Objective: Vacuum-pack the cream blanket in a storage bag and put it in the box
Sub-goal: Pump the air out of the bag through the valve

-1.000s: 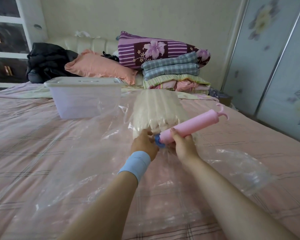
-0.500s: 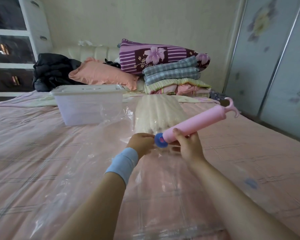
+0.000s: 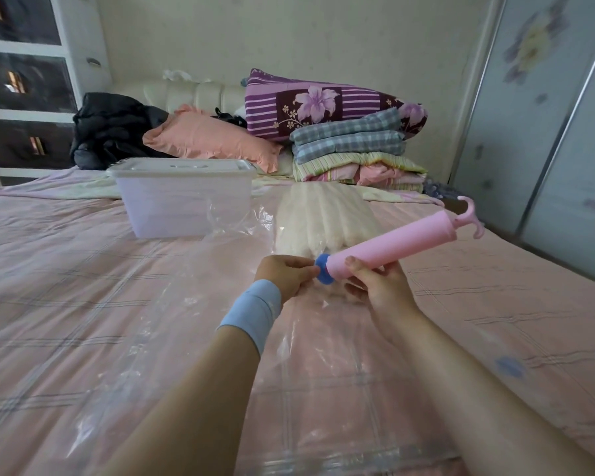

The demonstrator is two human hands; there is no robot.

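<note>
Bed [image 3: 83,304] with a pink checked cover. A clear storage bag [image 3: 193,304] lies flat on it beneath the left hand [image 3: 285,273] and right hand [image 3: 378,290]. The bag's far end, just beyond the hands, holds the cream blanket [image 3: 320,221]. Beyond and left of the left hand: lidded clear box [image 3: 182,204]. Farther back: black clothes [image 3: 114,132], peach pillow [image 3: 207,139]. Beyond the right hand: folded quilts [image 3: 354,159]. Near side of the right hand: small blue object [image 3: 510,367], blurred.

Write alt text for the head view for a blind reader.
A right hand grips a pink hand pump while the left hand pinches its blue nozzle, above a storage bag holding a cream blanket on a bed; a lidded box sits behind.
</note>
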